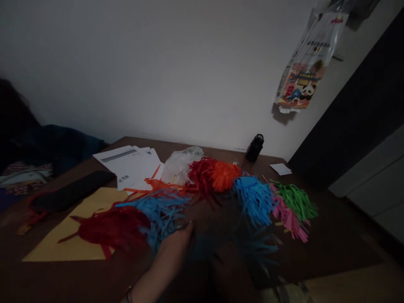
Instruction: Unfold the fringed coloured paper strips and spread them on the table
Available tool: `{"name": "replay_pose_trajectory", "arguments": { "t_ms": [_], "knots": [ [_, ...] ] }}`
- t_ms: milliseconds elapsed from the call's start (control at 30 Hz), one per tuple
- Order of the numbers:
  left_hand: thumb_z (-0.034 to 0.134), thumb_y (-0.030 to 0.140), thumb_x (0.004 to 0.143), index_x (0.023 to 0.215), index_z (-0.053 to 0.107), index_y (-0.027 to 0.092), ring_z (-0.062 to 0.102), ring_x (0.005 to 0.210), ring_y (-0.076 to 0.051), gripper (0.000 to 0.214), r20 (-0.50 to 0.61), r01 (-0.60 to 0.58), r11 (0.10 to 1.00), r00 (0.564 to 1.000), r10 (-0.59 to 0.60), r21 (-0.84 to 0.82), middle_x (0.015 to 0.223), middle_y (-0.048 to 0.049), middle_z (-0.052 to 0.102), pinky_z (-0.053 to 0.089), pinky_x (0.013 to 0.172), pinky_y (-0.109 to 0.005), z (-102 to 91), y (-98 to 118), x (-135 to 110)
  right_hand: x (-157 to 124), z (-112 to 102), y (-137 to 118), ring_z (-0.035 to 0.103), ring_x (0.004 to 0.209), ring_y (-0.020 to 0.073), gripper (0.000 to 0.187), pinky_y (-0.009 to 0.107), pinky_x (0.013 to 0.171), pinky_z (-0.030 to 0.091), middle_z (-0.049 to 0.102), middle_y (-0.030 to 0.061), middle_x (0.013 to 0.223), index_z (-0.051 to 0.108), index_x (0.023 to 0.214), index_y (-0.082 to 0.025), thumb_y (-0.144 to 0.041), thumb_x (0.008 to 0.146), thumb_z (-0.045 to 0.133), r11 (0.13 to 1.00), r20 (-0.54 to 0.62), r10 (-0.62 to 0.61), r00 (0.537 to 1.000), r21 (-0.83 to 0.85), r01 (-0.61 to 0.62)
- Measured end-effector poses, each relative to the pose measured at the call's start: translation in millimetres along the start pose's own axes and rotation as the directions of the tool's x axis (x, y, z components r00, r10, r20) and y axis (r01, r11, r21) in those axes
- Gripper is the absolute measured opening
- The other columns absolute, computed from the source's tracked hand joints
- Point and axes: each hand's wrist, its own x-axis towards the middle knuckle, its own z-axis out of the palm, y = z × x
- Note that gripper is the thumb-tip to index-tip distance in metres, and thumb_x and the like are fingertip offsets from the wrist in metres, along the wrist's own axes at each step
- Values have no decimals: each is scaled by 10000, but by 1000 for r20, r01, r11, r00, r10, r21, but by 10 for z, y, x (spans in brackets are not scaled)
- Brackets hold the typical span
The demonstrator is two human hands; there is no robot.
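My left hand [176, 247] reaches over the near middle of the table, its fingers closed on a bunch of blue paper strips [205, 248], blurred and dark. Close by on the right is my right hand [232, 263], in deep shadow and smeared by motion, so its fingers do not show clearly. Loose blue strip ends [261, 248] fan out to its right. Just left of my left hand lies a pile of blue strips [160, 212], with a bundle of dark red strips [115, 227] beside it.
Beyond my hands sit red [203, 174], orange [226, 176], blue [255, 198], pink [290, 219] and green [296, 200] fringed bundles. A clear plastic bag [179, 164], white papers [135, 166], a yellow sheet [75, 235] and a black bottle [254, 149] are also on the table [341, 248].
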Motion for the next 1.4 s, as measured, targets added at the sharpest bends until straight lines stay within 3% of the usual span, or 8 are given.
{"name": "replay_pose_trajectory", "arguments": {
  "t_ms": [133, 267, 433, 600, 733, 967, 1300, 1400],
  "knots": [
    [453, 68, 888, 1212, 609, 175, 545, 1184, -297, 375, -162, -161, 986, 973, 166, 43, 1239, -140, 632, 397, 975, -447, -6, 2, -104, -51, 64, 15, 539, 627, 186, 272, 311, 623, 406, 575, 15, 673, 526, 668, -207, 49, 733, 462, 999, -34, -2, 999, -42, 1],
    [628, 108, 832, 1056, 674, 252, 554, 1057, -255, 270, -278, -482, 869, 825, 492, 107, 1104, -50, 676, 355, 985, -443, 263, -52, -187, -76, 56, 18, 557, 655, 199, 208, 313, 626, 416, 597, 23, 714, 529, 730, -215, -25, 781, 460, 996, -29, 90, 996, -12, -90],
    [651, 159, 864, 857, 676, 257, 555, 984, -216, 101, -403, -540, 836, 747, 529, 96, 935, -15, 687, 305, 998, -413, 587, -172, -199, -14, -63, -46, 588, 774, 192, 157, 316, 745, 453, 641, 35, 823, 567, 882, -199, -107, 859, 442, 979, 14, 105, 994, 173, -106],
    [510, 143, 865, 790, 672, 252, 575, 829, -188, 209, -372, -502, 865, 803, 466, 0, 815, -6, 680, 372, 920, -371, 709, -319, -268, -77, -91, -27, 560, 701, 180, 193, 311, 708, 422, 620, 7, 754, 578, 818, -212, -68, 878, 463, 998, 7, -23, 1000, 58, 23],
    [522, 159, 846, 888, 686, 273, 600, 925, -199, 205, -356, -483, 875, 824, 441, -32, 951, -3, 712, 388, 898, -349, 700, -375, -343, -204, -110, 39, 574, 738, 202, 222, 355, 764, 425, 619, 20, 791, 555, 808, -207, -13, 808, 449, 1000, 41, 25, 999, 17, -25],
    [427, 115, 912, 968, 731, 251, 629, 1035, -291, 337, -212, -134, 989, 966, 145, 68, 1071, -85, 729, 422, 859, -448, 416, -183, -344, -137, 4, 124, 575, 647, 225, 256, 386, 689, 389, 600, 13, 705, 517, 783, -221, 21, 811, 441, 976, 112, 174, 978, -151, -156],
    [483, 102, 892, 1186, 666, 198, 598, 1134, -318, 359, -206, -42, 995, 977, 61, 95, 1263, -140, 657, 419, 882, -488, 382, -109, -238, -2, -67, 156, 565, 791, 225, 274, 365, 754, 344, 659, 36, 856, 602, 887, -215, 29, 779, 536, 956, 97, 280, 955, -119, -268],
    [485, 61, 867, 1086, 699, 221, 615, 1085, -296, 345, -223, -104, 992, 968, 116, 65, 1160, -109, 699, 402, 879, -460, 469, -176, -207, 42, -102, 59, 552, 869, 215, 271, 357, 813, 353, 642, 30, 940, 616, 917, -219, 3, 763, 598, 986, 150, 152, 977, 45, -160]
  ]
}}
